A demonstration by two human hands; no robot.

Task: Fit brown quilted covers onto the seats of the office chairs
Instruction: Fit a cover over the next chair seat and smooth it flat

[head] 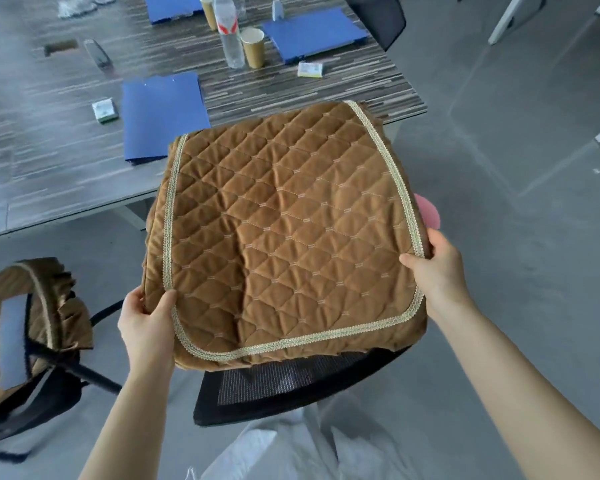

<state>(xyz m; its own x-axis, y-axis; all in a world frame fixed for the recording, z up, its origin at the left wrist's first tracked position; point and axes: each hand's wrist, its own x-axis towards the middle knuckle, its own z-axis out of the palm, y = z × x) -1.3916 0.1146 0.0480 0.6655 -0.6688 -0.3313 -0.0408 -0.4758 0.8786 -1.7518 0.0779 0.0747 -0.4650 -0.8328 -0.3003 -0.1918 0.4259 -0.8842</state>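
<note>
A brown quilted cover [284, 233] with pale braid trim lies spread over a black mesh office chair seat [278, 386]. The seat's near edge still shows below the cover's front hem. My left hand [146, 323] grips the cover's near left corner, thumb on top. My right hand [433, 268] grips its right edge near the front corner. At the lower left stands a second chair [45, 375] with another brown quilted cover [49, 306] on it, its ruffled skirt hanging over the black frame.
A striped grey table [49, 161] stands behind the chair, carrying blue folders [163, 116], a water bottle [229, 32], paper cups [253, 46] and small boxes [104, 110]. Another black chair [378, 15] is at the far end. Grey floor lies to the right.
</note>
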